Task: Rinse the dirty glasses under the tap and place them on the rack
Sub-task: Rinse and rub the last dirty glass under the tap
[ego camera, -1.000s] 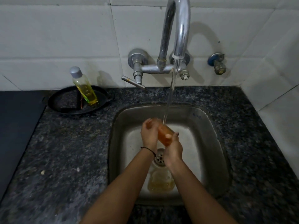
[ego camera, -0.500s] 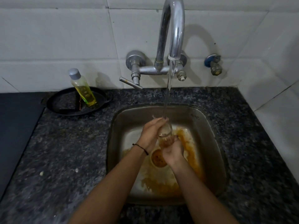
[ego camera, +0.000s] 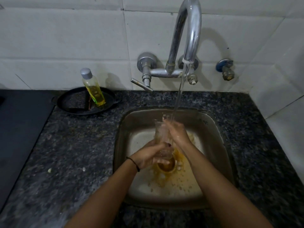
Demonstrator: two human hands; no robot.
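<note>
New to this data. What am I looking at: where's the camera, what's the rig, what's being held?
There is no robot here. A person works with two bare hands, and the single camera sits on their head, looking forward and down. The arms coming in from the bottom edge are their own.

The left hand grips the base of a clear glass. The right hand touches its upper part, but I cannot tell whether it grips it. Water from the tap runs onto them. Below is a steel sink stained with orange-brown residue.

On the dark stone counter, to the left, sits a black pan. A bottle of yellow liquid stands in it.
</note>
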